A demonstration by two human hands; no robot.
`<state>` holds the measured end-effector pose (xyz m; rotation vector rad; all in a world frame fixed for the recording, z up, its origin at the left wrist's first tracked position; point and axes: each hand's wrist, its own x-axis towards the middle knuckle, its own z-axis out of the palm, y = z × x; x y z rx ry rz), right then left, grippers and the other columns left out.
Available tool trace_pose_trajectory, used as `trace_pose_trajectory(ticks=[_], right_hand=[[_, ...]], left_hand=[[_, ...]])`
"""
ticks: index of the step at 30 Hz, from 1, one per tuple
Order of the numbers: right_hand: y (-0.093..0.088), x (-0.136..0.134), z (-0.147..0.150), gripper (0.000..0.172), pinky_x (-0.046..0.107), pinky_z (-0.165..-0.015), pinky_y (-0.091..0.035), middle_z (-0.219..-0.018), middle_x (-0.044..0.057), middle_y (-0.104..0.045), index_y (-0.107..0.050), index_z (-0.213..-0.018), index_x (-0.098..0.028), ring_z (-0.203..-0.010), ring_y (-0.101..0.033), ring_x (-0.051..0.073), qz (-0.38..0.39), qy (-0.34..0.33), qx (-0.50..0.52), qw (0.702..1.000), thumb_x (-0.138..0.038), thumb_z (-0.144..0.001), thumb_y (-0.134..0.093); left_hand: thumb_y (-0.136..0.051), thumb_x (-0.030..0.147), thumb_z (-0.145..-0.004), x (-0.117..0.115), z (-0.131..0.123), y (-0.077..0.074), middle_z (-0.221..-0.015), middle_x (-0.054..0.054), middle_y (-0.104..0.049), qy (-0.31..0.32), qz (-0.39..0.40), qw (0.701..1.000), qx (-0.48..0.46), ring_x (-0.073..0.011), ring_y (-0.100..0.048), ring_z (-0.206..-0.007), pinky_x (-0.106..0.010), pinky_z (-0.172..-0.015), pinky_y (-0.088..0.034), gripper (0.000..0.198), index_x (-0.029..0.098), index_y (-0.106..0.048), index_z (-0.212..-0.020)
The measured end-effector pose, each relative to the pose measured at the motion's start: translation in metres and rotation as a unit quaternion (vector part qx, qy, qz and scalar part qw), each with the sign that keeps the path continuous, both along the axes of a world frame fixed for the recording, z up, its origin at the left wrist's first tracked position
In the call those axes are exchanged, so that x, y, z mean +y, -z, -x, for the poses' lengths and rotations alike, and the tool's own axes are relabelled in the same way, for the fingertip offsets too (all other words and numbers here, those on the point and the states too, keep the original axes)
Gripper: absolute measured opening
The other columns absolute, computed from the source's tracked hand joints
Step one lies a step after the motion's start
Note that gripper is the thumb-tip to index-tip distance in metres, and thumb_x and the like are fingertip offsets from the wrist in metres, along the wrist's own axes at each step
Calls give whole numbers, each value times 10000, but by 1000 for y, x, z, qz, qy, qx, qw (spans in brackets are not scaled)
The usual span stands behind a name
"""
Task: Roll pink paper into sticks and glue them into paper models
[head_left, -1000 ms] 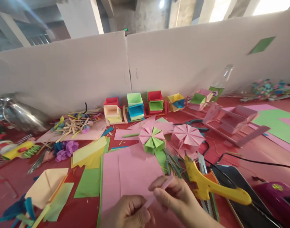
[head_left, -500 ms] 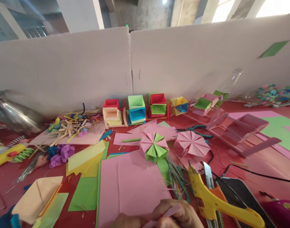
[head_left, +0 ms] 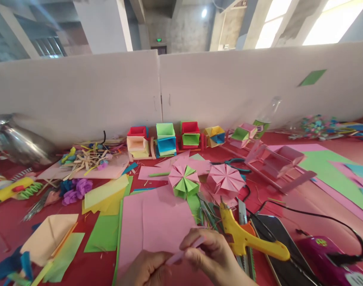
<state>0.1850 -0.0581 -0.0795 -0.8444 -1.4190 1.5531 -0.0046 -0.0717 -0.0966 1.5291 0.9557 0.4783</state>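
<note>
A narrow folded strip of pink paper [head_left: 175, 258] is stretched between my two hands, low in the view. My left hand [head_left: 150, 267] pinches its lower end. The upper end is pinched by my right hand [head_left: 209, 254], between thumb and fingers. Beneath both hands lies a stack of pink paper sheets [head_left: 163, 222] with a green edge showing on its left. Just beyond the stack sit a pink-and-green folded paper wheel [head_left: 185, 180] and an all-pink one [head_left: 225, 177]. A yellow glue gun [head_left: 249, 238] rests to the right of my right hand.
Scissors [head_left: 209, 212], a cutter knife [head_left: 242, 214] and a black phone [head_left: 284, 246] lie at right, crossed by a cable. Coloured paper boxes [head_left: 166, 139] line the white partition [head_left: 95, 95]. Yellow sheets [head_left: 105, 196] and purple paper flowers [head_left: 78, 190] lie left. A metal kettle [head_left: 26, 139] is at far left.
The camera view has tilted up and turned slightly right, so more of both hands shows. The strip stays between my hands, with more of its length visible.
</note>
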Motion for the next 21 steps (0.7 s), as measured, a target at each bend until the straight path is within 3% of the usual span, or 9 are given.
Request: trace_pose_trajectory(ticks=[2, 5, 8, 10, 12, 14, 17, 19, 21], right_hand=[[-1, 1, 0, 267, 193, -443, -372, -532, -26, -511, -583, -676, -156, -445, -443, 65, -17, 29, 7, 999, -401, -779, -605], [-4, 4, -4, 284, 185, -406, -344, -492, -59, -445, -507, -667, -179, -401, -410, 58, -31, 157, 43, 986, -416, -817, -549], [-9, 11, -12, 212, 187, -390, -330, -500, -65, -457, -514, -760, -200, -406, -417, 69, -61, 301, 77, 949, -396, -839, -524], [-13, 17, -17, 181, 195, -410, -347, -545, -52, -492, -553, -865, -200, -452, -446, 80, -98, 357, 80, 926, -377, -846, -519], [-17, 21, -21, 192, 210, -462, -386, -597, -33, -526, -584, -934, -194, -515, -481, 91, -145, 386, 67, 909, -353, -845, -523], [-20, 23, -23, 194, 232, -521, -427, -656, -12, -563, -603, -946, -193, -567, -515, 103, -190, 402, 39, 895, -336, -831, -542], [-21, 24, -23, 214, 262, -571, -469, -785, 23, -619, -601, -968, -199, -635, -564, 124, -232, 409, -17, 882, -335, -807, -565], [-20, 25, -24, 211, 271, -597, -480, -836, 35, -634, -597, -969, -199, -668, -580, 134, -257, 405, -39, 877, -330, -808, -560], [-19, 25, -25, 185, 276, -621, -481, -834, 35, -639, -600, -955, -196, -692, -585, 142, -283, 394, -49, 873, -308, -820, -545]], left_hand=[[-417, 632, -783, -1, 2, 1, -475, 43, -395, 0, 14, 1000, -7, -71, -321, -412, -179, -402, -236, 649, 134, -569, -1170], [-510, 580, -761, -1, 4, 6, -513, 47, -444, -51, 13, 999, -3, -78, -396, -432, -181, -432, -291, 618, 132, -545, -1186], [-448, 504, -833, 0, 7, 10, -476, 49, -454, -108, -16, 994, 24, -79, -423, -431, -187, -468, -322, 446, 131, -637, -988], [-392, 502, -858, 3, 8, 10, -418, 49, -441, -129, -38, 991, 19, -76, -407, -399, -187, -460, -321, 461, 118, -645, -831], [-371, 524, -857, 9, 7, 6, -403, 41, -455, -154, -46, 987, -2, -69, -380, -367, -186, -430, -309, 495, 112, -622, -746], [-388, 546, -839, 19, 3, -1, -487, 18, -532, -195, -40, 980, -25, -77, -413, -379, -188, -402, -317, 492, 108, -612, -841], [-507, 501, -799, 43, -11, -15, -813, -67, -644, -246, -60, 967, -34, -139, -594, -671, -236, -574, -467, 462, 114, -554, -1048], [-511, 445, -822, 66, -22, -21, -986, -90, -615, -294, -86, 952, -17, -167, -589, -868, -260, -691, -483, 435, 121, -510, -1112], [-487, 410, -850, 90, -34, -23, -1066, -97, -578, -338, -97, 936, 12, -207, -570, -945, -320, -746, -487, 396, 116, -512, -1114]])
